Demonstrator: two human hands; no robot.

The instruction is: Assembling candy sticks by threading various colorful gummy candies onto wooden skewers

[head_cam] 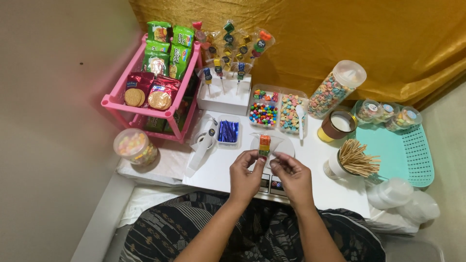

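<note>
Right now both hands pinch one clear cone bag [265, 144] w/ stacked candy cubes, held over the white table [320, 170]: left hand [246, 175] & right hand [292, 175] closed on its edges. Bag looks filled, not yet tied; approx a dozen finished candy sticks [228, 51] stand at back.

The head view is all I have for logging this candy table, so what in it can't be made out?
- Scale display: covered by the left hand and right hand.
- Lower shelf of the pink rack: hidden by the upper shelf and snack packets.
- Clear bag with stacked candies: how it is closed is too small to tell.
- White containers: contents not visible.
</note>
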